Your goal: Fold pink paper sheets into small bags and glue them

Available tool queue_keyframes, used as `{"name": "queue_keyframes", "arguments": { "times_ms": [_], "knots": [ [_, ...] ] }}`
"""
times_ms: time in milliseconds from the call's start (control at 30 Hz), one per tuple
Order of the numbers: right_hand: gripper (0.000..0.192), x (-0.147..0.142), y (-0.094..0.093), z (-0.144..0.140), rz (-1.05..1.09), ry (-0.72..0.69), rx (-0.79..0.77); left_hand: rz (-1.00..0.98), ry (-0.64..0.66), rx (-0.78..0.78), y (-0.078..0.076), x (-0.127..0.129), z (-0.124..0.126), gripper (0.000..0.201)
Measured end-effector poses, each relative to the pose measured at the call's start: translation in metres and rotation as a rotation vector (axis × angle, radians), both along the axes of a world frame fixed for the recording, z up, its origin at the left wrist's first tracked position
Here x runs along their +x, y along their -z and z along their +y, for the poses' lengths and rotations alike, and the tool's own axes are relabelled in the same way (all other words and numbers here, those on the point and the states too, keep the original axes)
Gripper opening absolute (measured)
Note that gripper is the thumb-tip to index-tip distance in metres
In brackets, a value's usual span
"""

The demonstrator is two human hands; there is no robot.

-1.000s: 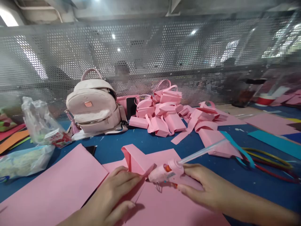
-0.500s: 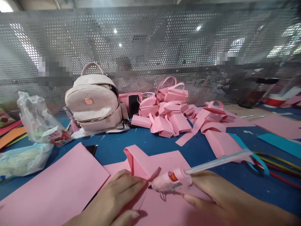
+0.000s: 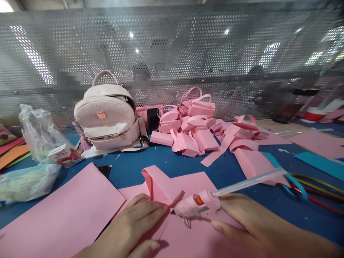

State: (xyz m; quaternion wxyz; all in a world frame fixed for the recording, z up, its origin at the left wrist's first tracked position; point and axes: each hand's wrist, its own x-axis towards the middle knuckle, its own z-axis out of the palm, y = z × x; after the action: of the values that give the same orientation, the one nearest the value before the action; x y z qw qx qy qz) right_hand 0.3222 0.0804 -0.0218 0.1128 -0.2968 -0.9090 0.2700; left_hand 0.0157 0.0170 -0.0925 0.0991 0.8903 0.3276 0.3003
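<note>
My right hand (image 3: 249,225) grips a small pink glue gun (image 3: 197,206) with a clear glue stick (image 3: 249,181) poking out of its back toward the right. The gun's nozzle points left at a folded pink paper piece (image 3: 161,184) on the blue table. My left hand (image 3: 131,227) lies flat on that pink paper, fingertips pressing the fold just left of the nozzle. Both hands rest over a larger pink sheet (image 3: 193,243).
A pale pink backpack (image 3: 107,114) stands at the back, a heap of folded pink paper bags (image 3: 193,125) beside it. Plastic bags (image 3: 40,136) and a small carton lie left. A big pink sheet (image 3: 61,211), a phone (image 3: 103,170), coloured cords (image 3: 317,188), perforated metal screen (image 3: 172,61) behind.
The view tilted down slightly after the first frame. My right hand and glue gun shifted a little to the right; my left hand stays pressed on the fold.
</note>
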Motion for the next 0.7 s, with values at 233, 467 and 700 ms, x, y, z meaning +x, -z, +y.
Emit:
{"name": "queue_keyframes", "arguments": {
  "times_ms": [233, 467, 700],
  "knots": [
    [0.043, -0.001, -0.003, 0.005, 0.018, -0.077, -0.076, 0.004, -0.005, 0.026, -0.001, 0.0, -0.001, 0.06],
    [0.042, 0.002, -0.011, 0.003, -0.033, -0.063, -0.116, 0.037, -0.007, -0.021, -0.004, -0.001, -0.002, 0.062],
    [0.041, 0.003, -0.011, 0.003, -0.032, -0.017, -0.067, 0.037, -0.001, -0.062, -0.001, -0.003, -0.004, 0.063]
  ]
}}
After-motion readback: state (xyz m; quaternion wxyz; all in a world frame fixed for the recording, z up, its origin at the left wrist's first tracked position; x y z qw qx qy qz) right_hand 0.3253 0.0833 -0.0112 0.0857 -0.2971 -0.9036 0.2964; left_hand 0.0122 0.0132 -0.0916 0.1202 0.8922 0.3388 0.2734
